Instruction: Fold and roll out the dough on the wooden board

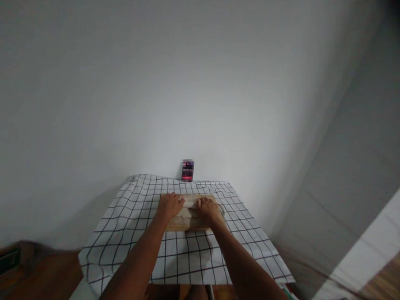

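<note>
A wooden board (180, 224) lies on the checked tablecloth in front of me. On it is a flat, pale sheet that looks like dough (187, 214), its near edge ragged. A pale roll (189, 204) runs across the sheet's far side; I cannot tell whether it is a rolling pin or rolled-up dough. My left hand (171, 205) presses on the roll's left end with curled fingers. At the right end, my right hand (208, 208) is closed over it too. Both hands cover the ends of the roll and part of the sheet.
The white tablecloth (130, 219) with black lines covers the table, which stands against a pale wall (198, 101). A small dark and red upright object (187, 170), blurred out, leans at the back edge. A thin loop (221, 209) shows beside the board's right end.
</note>
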{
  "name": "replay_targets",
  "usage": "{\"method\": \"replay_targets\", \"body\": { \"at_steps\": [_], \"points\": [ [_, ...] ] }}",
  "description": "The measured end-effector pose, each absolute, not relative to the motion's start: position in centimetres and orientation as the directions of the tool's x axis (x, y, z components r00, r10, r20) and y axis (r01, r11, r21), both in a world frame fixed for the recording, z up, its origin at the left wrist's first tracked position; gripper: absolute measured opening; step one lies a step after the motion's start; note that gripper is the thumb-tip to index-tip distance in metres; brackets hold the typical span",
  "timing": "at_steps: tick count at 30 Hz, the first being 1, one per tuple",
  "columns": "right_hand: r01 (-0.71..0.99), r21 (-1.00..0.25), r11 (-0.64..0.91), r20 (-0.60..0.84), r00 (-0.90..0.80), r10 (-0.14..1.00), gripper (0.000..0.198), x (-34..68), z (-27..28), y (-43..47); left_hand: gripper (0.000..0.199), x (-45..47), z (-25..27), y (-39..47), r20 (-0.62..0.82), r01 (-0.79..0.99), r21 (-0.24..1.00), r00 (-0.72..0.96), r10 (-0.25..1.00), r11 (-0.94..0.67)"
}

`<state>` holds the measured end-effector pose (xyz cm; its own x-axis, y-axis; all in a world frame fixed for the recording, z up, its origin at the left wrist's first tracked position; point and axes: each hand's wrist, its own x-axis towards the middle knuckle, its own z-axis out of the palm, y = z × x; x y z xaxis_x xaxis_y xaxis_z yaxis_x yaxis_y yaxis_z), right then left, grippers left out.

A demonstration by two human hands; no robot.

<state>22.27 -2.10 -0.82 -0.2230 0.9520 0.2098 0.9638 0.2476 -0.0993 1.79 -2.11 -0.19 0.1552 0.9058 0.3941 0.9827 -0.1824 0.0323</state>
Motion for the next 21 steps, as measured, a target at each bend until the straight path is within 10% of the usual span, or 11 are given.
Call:
{"method": "replay_targets", "body": {
  "at_steps": [12,21],
  "points": [
    [0.956,-0.133,0.261,0.331,-0.206,0.921,0.057,22.8,-0.5,-5.0,0.047,0.5,0.0,-4.0,0.302,0.983,0.084,0.129,0.944,-0.162],
    [0.914,-0.195,0.357,0.141,-0.334,0.932,0.037,19.4,1.1,-7.9,0.057,-4.0,2.3,-0.7,0.099,0.971,0.157,0.168,0.981,-0.182]
  ]
}}
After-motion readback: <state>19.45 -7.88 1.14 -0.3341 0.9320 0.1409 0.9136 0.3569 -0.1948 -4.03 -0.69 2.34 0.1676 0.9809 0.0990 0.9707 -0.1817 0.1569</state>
